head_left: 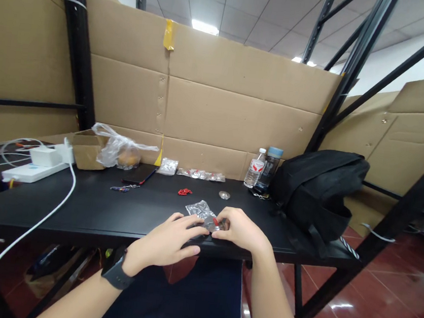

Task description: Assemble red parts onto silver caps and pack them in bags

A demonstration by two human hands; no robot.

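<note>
A small clear plastic bag [201,210] lies near the front edge of the black table. The fingers of my left hand [172,238] are stretched out and apart, their tips on the bag's near side; a dark watch is on that wrist. My right hand [240,229] is closed, thumb and fingers pinching a small shiny thing with a red part [216,222] at the bag's right end. My fingers partly cover this thing, so its kind is unclear. Beyond the hands lie a small round shiny disc [224,195] and a bunch of red cord [184,192].
At the back are several small clear packets [200,174], a white packet [168,166], a dark phone-like slab [139,173] and a water bottle [255,169]. A black backpack [318,186] stands on the right. On the left are a power strip [36,169] and a cardboard box [87,150].
</note>
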